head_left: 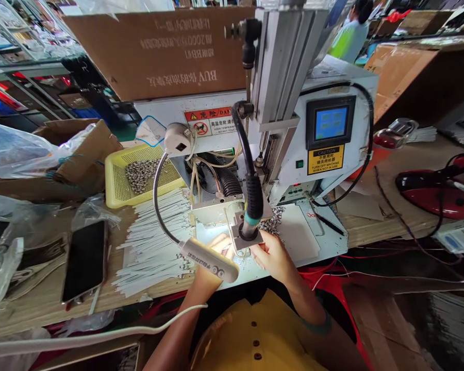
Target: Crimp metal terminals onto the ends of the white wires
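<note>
Under the soldering head (249, 229) of a bench machine, my two hands come close together. My left hand (221, 244) is lit brightly and partly covered by a white lamp (211, 261); its fingers are curled inward. On the other side of the head, my right hand (272, 256) has its thumb and fingers pinched together. Whatever the fingertips hold is hidden by the head or too small to name. Small metal parts (271, 220) lie in a heap just behind my right hand. Left of my left hand, many thin white wire-like strips (154, 237) are spread in a pile.
A yellow basket (114, 190) holds small metal parts. A phone (84, 260) lies on the bench at left, near plastic bags and an open carton (88, 159). The machine carries a touchscreen (331, 122). A black pen-like tool (328, 223) lies right. Another person (350, 38) sits behind.
</note>
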The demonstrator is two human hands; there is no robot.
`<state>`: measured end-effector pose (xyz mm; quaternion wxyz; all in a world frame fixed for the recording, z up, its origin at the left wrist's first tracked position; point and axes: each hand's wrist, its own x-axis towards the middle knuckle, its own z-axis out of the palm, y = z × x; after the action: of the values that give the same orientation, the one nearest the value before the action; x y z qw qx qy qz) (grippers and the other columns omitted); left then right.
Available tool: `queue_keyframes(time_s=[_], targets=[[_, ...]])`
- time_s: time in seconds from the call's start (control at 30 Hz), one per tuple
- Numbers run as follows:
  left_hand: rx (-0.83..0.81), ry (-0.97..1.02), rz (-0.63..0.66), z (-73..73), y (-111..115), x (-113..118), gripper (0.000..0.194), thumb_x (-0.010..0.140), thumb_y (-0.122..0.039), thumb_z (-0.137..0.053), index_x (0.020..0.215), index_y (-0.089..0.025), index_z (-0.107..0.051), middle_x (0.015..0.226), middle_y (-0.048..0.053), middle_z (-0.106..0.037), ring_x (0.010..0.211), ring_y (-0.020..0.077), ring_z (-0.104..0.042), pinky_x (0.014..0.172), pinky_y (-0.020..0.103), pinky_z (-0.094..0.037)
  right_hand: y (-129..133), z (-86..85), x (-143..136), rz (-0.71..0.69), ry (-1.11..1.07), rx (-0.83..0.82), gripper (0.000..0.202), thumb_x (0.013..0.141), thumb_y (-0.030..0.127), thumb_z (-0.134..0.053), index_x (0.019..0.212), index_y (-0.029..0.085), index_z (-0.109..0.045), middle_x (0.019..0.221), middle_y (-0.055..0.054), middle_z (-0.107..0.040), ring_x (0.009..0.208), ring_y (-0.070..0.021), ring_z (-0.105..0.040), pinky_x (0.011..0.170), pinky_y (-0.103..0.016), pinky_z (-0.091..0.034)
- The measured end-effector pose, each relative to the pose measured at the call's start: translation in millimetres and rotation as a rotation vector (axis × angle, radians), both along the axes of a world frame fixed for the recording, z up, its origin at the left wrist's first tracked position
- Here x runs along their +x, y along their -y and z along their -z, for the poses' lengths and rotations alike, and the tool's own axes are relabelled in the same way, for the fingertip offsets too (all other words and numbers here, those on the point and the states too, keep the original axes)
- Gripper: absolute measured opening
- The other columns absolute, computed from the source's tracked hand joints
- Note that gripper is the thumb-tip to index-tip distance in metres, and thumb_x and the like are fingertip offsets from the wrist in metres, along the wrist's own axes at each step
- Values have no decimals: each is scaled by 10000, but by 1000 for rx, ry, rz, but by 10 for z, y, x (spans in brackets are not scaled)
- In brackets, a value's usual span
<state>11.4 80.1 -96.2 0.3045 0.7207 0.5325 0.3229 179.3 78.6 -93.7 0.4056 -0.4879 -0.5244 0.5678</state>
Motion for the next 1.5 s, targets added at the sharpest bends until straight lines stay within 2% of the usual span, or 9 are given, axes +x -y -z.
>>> queue_keyframes(time_s=[0.2, 0.37, 0.67, 0.87, 1.13, 1.23, 1.5], targets=[[7, -27, 11, -33, -17, -25, 287, 845, -301, -401, 600, -236, -537, 666, 35, -600, 679, 188, -562, 644, 317, -519, 13, 23, 3, 7, -19, -1, 264, 844, 333, -547, 650, 207, -420, 514, 59, -431, 393, -65, -355, 366, -210, -286], [-34, -52, 21, -134, -5, 25, 373, 861, -301, -385, 493, -254, -425, 531, 19, -493, 678, 197, -548, 659, 317, -506, 13, 54, 2, 1, -8, -9, 285, 843, 308, -546, 610, 207, -416, 485, 58, -416, 386, -69, -357, 362, -217, -258], [-78, -42, 5, -179, 30, 32, 310, 874, -293, -388, 622, -224, -555, 584, 17, -537, 612, 174, -518, 571, 296, -478, 6, 54, 9, -15, 7, -4, 333, 845, 319, -536, 560, 208, -404, 450, 60, -382, 394, -75, -350, 378, -216, -256], [-58, -32, 6, -175, 11, 34, 377, 876, -279, -379, 516, -225, -478, 600, 24, -551, 619, 169, -527, 597, 298, -493, 11, 61, 18, -29, 20, 8, 325, 855, 310, -524, 572, 210, -400, 451, 66, -361, 409, -78, -344, 394, -217, -256], [-80, 18, -7, -188, -21, 64, 364, 859, -389, -415, 543, -232, -504, 521, 11, -480, 591, 179, -517, 581, 316, -488, 8, 57, 15, -17, 20, 11, 243, 850, 290, -529, 648, 214, -416, 456, 81, -367, 398, -81, -345, 404, -223, -269], [-46, 34, 2, -206, -29, 67, 306, 831, -370, -430, 570, -226, -501, 563, 14, -501, 584, 172, -504, 567, 316, -478, 7, 38, 12, -6, 32, 18, 226, 844, 283, -534, 666, 213, -413, 484, 77, -402, 399, -78, -355, 404, -223, -275], [-49, 60, -1, -284, -20, 97, 280, 801, -361, -443, 557, -224, -440, 563, -7, -434, 530, 139, -435, 524, 282, -444, 21, 15, 4, -12, 49, 31, 213, 843, 263, -521, 672, 208, -407, 507, 73, -404, 398, -68, -357, 398, -213, -271]])
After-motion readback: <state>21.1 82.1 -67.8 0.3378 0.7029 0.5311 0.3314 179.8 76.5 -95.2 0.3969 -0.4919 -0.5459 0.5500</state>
